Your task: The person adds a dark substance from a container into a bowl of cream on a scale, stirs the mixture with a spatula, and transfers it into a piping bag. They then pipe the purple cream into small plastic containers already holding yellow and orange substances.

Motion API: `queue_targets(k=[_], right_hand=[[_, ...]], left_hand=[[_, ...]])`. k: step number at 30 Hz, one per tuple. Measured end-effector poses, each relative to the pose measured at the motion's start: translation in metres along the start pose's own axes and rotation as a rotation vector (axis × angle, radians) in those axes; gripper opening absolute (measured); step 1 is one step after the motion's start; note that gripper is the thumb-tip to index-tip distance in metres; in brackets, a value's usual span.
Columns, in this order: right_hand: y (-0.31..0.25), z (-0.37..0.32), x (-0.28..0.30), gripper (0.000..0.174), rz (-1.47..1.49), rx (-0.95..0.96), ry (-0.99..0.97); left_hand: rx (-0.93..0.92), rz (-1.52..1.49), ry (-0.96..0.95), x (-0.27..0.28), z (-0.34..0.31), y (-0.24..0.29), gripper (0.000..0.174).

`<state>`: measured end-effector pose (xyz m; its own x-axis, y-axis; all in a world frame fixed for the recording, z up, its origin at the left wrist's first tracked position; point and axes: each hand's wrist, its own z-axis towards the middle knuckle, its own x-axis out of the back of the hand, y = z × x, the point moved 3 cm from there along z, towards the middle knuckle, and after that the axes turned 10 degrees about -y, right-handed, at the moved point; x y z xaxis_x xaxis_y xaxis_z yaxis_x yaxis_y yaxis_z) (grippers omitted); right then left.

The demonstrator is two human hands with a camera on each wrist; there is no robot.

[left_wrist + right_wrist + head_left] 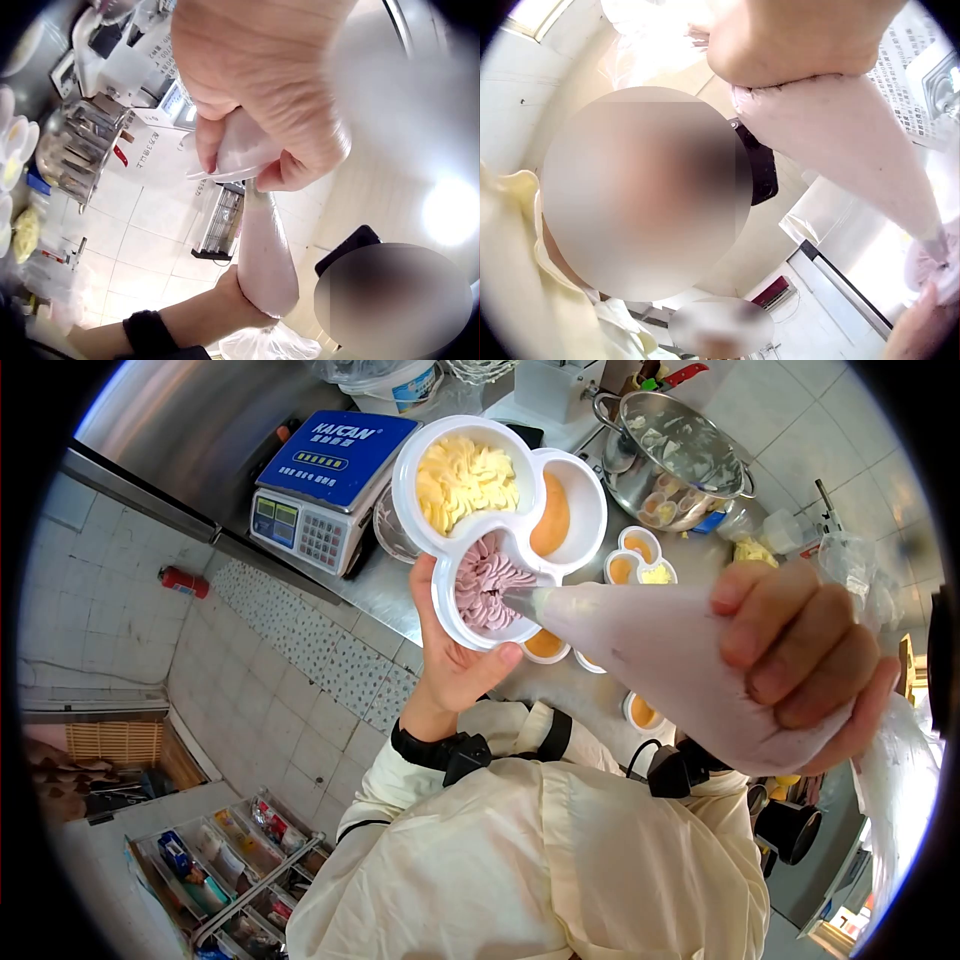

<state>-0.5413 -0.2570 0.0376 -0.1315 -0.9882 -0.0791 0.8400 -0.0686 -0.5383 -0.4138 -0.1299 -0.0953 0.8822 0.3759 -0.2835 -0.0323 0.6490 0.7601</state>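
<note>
gripping the piping bag (650,660), the right fingers (775,615) hide its wide end.

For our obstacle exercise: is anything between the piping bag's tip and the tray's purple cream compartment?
Nothing visible. The piping bag, gripped by the right hand, has its tip at the purple cream in the tray that the left hand holds.

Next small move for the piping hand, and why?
Probably a short squeeze while drawing the tip toward the compartment's right rim. The right hand grips the piping bag, and its tip sits at the right side of the purple cream, which already ruffles across the rest of that compartment. The left hand holds the tray from below. The yellow cream and orange filling look done.
</note>
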Motion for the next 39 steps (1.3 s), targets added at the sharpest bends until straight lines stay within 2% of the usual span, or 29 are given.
queue_targets(k=[6, 23, 27, 29, 31, 32, 34, 36, 38, 39], right_hand=[[0.004, -0.002, -0.003, 0.047, -0.026, 0.036, 0.046], [-0.002, -0.001, -0.001, 0.046, -0.117, -0.003, -0.014], [-0.019, -0.004, 0.009, 0.043, -0.071, -0.007, 0.006], [-0.033, -0.012, 0.03, 0.038, 0.176, -0.022, 0.071], [-0.044, -0.027, 0.064, 0.034, 0.481, 0.11, 0.148], [-0.051, -0.036, 0.084, 0.03, 0.514, 0.122, 0.165], [-0.068, -0.059, 0.13, 0.026, 0.529, 0.158, 0.255], [-0.099, -0.103, 0.198, 0.025, 0.167, 0.182, 0.609], [-0.123, -0.15, 0.252, 0.036, -0.283, 0.052, 0.906], [-0.135, -0.167, 0.265, 0.043, -0.361, 0.019, 0.996]], left_hand=[[-0.002, 0.013, -0.002, -0.003, 0.0, -0.001, 0.089], [0.02, 0.001, 0.008, -0.002, 0.002, -0.001, 0.09], [0.075, -0.037, 0.085, 0.004, -0.004, -0.005, 0.088], [0.125, -0.097, 0.136, 0.008, -0.005, -0.006, 0.087], [0.15, -0.257, 0.143, 0.012, -0.004, -0.006, 0.086], [0.149, -0.251, 0.145, 0.014, -0.004, -0.004, 0.086], [0.216, -0.442, 0.139, 0.015, -0.006, -0.003, 0.087], [0.243, -0.462, 0.14, 0.018, -0.006, -0.002, 0.088], [0.274, -0.487, 0.139, 0.019, -0.008, -0.004, 0.088], [0.276, -0.458, 0.125, 0.022, -0.008, -0.007, 0.089]])
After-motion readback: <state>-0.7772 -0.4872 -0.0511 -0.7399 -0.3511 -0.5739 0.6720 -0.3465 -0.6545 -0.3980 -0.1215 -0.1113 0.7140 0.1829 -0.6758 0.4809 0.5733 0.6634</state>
